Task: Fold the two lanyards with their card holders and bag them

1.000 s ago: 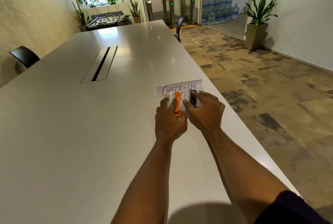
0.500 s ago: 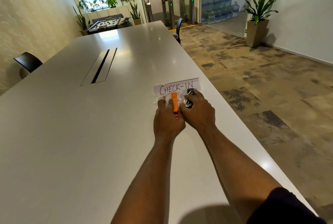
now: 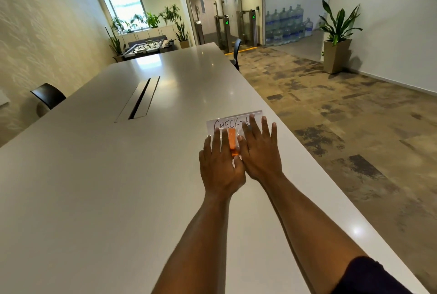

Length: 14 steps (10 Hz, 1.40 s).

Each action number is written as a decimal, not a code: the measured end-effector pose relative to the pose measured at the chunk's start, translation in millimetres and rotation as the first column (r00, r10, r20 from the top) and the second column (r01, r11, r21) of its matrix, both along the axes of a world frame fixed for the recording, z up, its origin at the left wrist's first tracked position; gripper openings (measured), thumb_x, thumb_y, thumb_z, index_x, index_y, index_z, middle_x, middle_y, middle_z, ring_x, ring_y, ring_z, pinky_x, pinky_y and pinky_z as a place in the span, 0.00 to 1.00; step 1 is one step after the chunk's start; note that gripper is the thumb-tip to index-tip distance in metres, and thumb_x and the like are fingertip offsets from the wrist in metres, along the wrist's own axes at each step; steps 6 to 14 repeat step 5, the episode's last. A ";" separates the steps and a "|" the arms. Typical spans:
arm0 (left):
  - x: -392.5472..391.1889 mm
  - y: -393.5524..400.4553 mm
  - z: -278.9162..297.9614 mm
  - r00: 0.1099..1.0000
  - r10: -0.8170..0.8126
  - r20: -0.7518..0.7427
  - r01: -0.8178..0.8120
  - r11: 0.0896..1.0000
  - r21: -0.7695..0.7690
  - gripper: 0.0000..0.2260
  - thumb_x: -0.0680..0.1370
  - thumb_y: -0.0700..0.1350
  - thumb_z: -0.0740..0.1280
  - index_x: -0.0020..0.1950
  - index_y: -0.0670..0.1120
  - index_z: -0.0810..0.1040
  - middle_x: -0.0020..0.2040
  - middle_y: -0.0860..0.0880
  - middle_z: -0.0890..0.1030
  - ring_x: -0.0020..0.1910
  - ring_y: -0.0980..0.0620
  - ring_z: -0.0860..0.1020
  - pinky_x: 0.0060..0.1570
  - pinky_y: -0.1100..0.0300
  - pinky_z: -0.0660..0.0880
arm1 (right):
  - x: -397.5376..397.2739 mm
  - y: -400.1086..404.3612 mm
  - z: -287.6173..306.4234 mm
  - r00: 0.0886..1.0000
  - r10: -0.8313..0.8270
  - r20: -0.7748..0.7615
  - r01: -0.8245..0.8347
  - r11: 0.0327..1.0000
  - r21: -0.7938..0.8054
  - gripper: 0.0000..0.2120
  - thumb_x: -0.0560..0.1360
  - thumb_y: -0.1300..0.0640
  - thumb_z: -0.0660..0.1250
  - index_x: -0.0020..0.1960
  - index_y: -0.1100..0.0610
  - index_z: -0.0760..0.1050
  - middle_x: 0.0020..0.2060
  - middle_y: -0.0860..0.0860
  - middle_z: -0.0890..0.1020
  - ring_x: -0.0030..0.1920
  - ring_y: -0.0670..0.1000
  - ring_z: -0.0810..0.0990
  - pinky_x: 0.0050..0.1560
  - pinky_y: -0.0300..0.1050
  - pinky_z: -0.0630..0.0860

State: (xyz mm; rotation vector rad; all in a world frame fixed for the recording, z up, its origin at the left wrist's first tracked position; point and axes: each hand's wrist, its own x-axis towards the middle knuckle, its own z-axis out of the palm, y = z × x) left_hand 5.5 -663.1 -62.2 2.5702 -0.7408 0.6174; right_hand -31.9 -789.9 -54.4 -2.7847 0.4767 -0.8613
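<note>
Where the long glossy white table (image 3: 118, 187) fills the frame's left and centre, patchy brown carpet (image 3: 343, 109) is seen at right. At centre, a clear crinkled plastic bag (image 3: 239, 134) is pressed flat under the left hand (image 3: 221, 166) and right hand (image 3: 259, 151), fingers straight and spread. An orange folded lanyard (image 3: 232, 141) shows between them; the second lanyard is hidden. A handwritten white paper sign (image 3: 233, 122) is partly covered.

A long white table (image 3: 99, 175) with a glossy top is seen, and a narrow dark slot (image 3: 139, 98) is set along its middle. Near its right edge a clear bag (image 3: 221, 138) holding an orange lanyard (image 3: 232, 140) is pressed flat by 2 hands, and a white card (image 3: 234, 121) lettered "CHECK-I" is laid just beyond it.
</note>
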 end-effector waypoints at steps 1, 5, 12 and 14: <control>-14.3 14.5 -1.9 0.999 -0.003 -0.041 0.001 0.999 -0.048 0.28 0.82 0.55 0.49 0.82 0.49 0.53 0.82 0.52 0.57 0.81 0.51 0.53 0.75 0.53 0.57 | -8.6 7.3 -0.6 0.981 0.191 0.004 -0.191 0.981 -0.043 0.30 0.85 0.43 0.41 0.83 0.57 0.53 0.82 0.54 0.53 0.83 0.53 0.45 0.81 0.58 0.49; -33.4 155.5 34.5 1.000 -0.015 0.001 0.014 0.983 0.183 0.27 0.84 0.51 0.48 0.82 0.45 0.50 0.83 0.50 0.51 0.81 0.53 0.47 0.77 0.58 0.41 | -48.9 106.9 29.2 0.956 0.290 -0.045 -0.290 0.957 0.002 0.25 0.86 0.52 0.49 0.81 0.61 0.58 0.81 0.56 0.58 0.82 0.52 0.53 0.80 0.44 0.43; -33.4 155.5 34.5 1.000 -0.015 0.001 0.014 0.983 0.183 0.27 0.84 0.51 0.48 0.82 0.45 0.50 0.83 0.50 0.51 0.81 0.53 0.47 0.77 0.58 0.41 | -48.9 106.9 29.2 0.956 0.290 -0.045 -0.290 0.957 0.002 0.25 0.86 0.52 0.49 0.81 0.61 0.58 0.81 0.56 0.58 0.82 0.52 0.53 0.80 0.44 0.43; -33.4 155.5 34.5 1.000 -0.015 0.001 0.014 0.983 0.183 0.27 0.84 0.51 0.48 0.82 0.45 0.50 0.83 0.50 0.51 0.81 0.53 0.47 0.77 0.58 0.41 | -48.9 106.9 29.2 0.956 0.290 -0.045 -0.290 0.957 0.002 0.25 0.86 0.52 0.49 0.81 0.61 0.58 0.81 0.56 0.58 0.82 0.52 0.53 0.80 0.44 0.43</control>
